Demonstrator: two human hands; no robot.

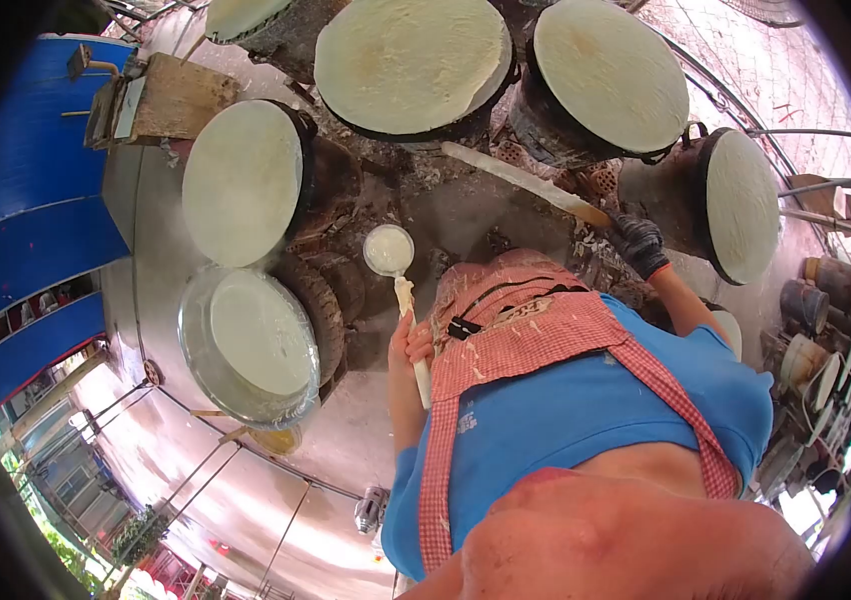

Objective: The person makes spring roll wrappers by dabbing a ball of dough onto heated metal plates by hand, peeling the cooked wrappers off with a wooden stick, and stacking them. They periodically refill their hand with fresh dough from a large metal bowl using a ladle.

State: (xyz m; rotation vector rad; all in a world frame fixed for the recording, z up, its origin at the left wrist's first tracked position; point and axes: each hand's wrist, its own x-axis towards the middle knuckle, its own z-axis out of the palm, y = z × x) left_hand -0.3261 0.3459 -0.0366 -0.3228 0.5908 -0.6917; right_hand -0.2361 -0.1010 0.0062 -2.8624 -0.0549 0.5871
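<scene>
My bare left hand is closed around the handle of a ladle, whose round bowl is coated with white batter. The ladle is in front of my apron, to the right of a large metal basin of white batter. My right hand, in a dark work glove, grips the wooden end of a long flat spatula. White batter coats most of the blade. The blade reaches left, just below a large round griddle covered by a white batter sheet.
More batter-covered griddles stand around me: one at left, one at upper right, one at far right. A wooden box sits at upper left beside a blue panel. Pots and cans crowd the right side.
</scene>
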